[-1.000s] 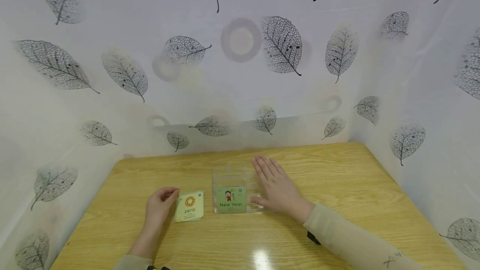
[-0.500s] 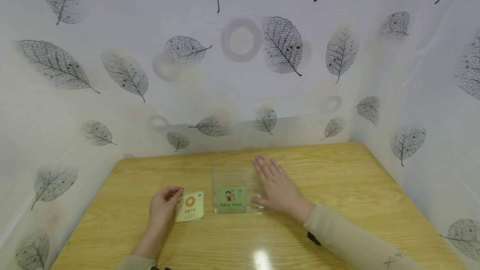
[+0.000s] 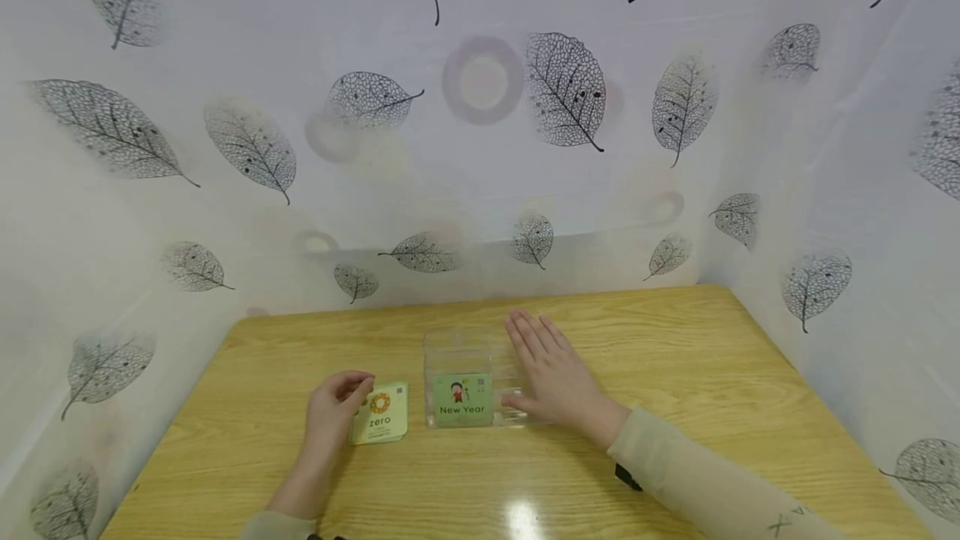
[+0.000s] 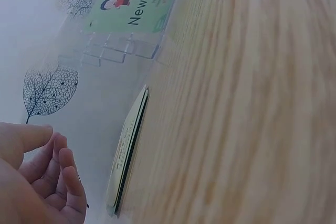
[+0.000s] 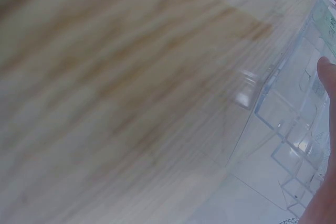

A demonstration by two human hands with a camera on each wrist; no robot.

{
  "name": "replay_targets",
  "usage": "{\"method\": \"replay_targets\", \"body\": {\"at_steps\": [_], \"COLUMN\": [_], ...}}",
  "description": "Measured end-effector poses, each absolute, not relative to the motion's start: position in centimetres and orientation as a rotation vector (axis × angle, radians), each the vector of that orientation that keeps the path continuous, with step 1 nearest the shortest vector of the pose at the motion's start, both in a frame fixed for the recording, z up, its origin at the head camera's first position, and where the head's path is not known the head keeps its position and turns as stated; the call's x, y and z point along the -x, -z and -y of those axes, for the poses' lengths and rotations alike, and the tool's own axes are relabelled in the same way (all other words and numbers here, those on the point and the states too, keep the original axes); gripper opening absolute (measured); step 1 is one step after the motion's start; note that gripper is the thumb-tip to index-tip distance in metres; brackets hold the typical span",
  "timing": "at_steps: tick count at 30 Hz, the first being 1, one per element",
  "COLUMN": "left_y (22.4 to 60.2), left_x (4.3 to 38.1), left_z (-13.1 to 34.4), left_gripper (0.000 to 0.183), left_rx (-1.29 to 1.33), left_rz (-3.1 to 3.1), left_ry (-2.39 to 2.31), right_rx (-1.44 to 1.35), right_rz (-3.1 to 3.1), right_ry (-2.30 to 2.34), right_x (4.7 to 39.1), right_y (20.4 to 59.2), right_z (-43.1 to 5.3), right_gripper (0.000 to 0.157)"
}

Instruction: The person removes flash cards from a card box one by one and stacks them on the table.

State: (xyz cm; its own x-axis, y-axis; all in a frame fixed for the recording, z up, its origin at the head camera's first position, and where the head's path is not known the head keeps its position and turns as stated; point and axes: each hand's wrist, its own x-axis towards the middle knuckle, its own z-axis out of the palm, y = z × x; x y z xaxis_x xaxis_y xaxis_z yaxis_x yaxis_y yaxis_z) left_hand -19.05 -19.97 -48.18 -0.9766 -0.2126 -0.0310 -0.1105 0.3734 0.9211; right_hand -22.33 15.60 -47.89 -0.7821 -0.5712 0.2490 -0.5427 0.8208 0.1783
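My left hand (image 3: 333,407) is over the left edge of a small stack of cards (image 3: 380,423), whose top card reads "zero" with an orange ring. In the left wrist view its thumb and loosely bent fingers come together with nothing between them, a little above the card stack (image 4: 127,153). To the right stands a clear plastic card holder (image 3: 457,348). Within its front left part sits a green "New Year" card (image 3: 463,400). My right hand (image 3: 558,377) rests flat on the holder's right side, fingers straight. The right wrist view shows the holder's clear stepped edges (image 5: 286,129) beside the thumb.
A wooden table (image 3: 465,482) lies under everything. White curtains with dark leaf prints (image 3: 480,157) hang behind the table and along both sides. The card stack and the holder stand a narrow gap apart.
My left hand has moved slightly right, from beside the card stack to over its upper left corner. The right hand, the holder and the cards have stayed in place.
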Motion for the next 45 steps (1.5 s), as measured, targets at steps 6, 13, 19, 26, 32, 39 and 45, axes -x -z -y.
{"method": "replay_targets", "body": {"at_steps": [6,13,19,26,32,39,45], "left_y": [48.1,47.9,47.9,47.8,47.9,47.7,47.7], "left_x": [19.0,18.9,18.8,18.8,19.0,19.1,19.1], "left_z": [19.7,19.2,18.8,18.4,18.2,17.7,17.1], "left_gripper": [0.024,0.024,0.023,0.023,0.022,0.021,0.019], "left_rx": [-0.294,-0.297,-0.288,-0.265,-0.253,-0.254,-0.246], "left_rz": [2.535,2.537,2.538,2.539,2.532,2.515,2.488], "left_ry": [1.674,1.685,1.704,1.721,1.716,1.746,1.775], "right_rx": [-0.851,-0.849,-0.851,-0.859,-0.856,-0.859,-0.856], "right_rz": [2.693,2.687,2.698,2.68,2.69,2.692,2.684], "right_ry": [0.143,0.143,0.124,0.115,0.147,0.127,0.146], "right_x": [22.3,22.3,22.2,22.2,22.2,22.4,22.4], "right_y": [47.9,48.0,48.0,48.0,47.9,47.9,47.9], "right_z": [-15.6,-15.6,-15.6,-15.6,-15.6,-15.6,-15.6], "right_gripper": [0.115,0.114,0.114,0.115,0.115,0.114,0.115]}}
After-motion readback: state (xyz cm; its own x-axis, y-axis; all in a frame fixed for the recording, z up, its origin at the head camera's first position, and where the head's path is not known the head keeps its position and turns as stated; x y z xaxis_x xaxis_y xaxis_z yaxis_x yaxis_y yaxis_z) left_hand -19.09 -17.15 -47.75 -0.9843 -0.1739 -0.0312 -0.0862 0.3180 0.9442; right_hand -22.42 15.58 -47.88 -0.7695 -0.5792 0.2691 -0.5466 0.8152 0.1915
